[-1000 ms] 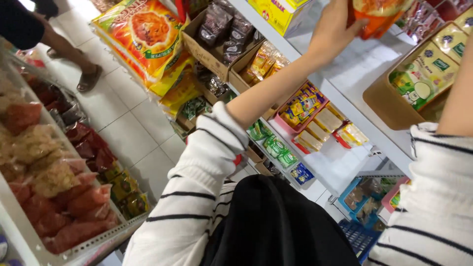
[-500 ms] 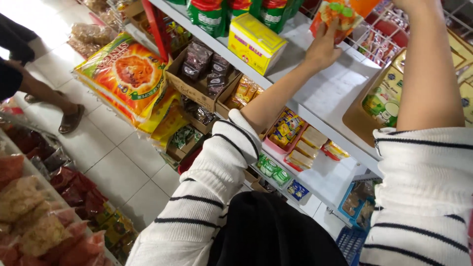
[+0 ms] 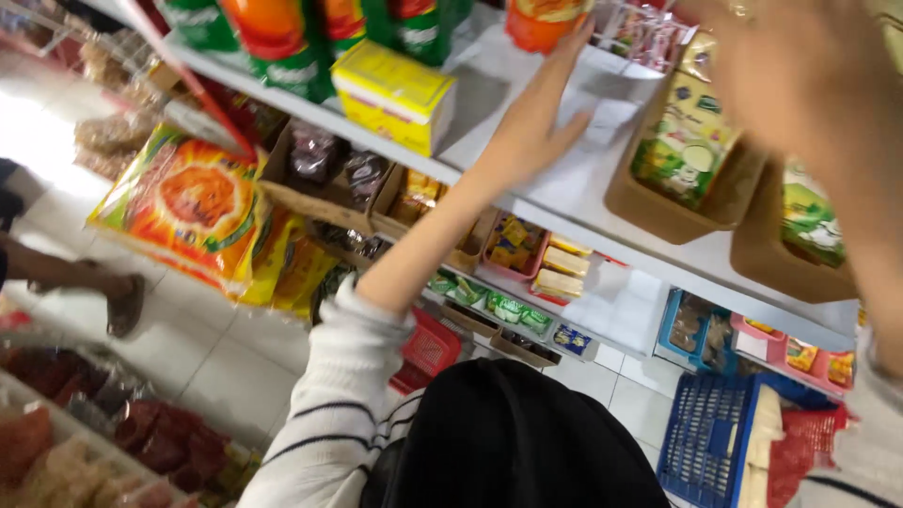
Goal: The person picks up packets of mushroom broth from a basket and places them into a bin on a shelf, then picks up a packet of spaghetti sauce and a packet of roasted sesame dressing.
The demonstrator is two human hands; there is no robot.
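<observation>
Two hands raised at our shelf point(image 3: 564, 202), left hand point(image 3: 536, 132) now spread, fingertips touching the orange packet point(image 3: 541, 21) at the back edge, right hand point(image 3: 800, 85) blurred, grip untellable, no longer holding it.

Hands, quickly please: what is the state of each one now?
Left hand: open, fingers spread, fingertips at the orange packet on the white shelf; holding nothing.
Right hand: blurred, cannot be told.
</observation>
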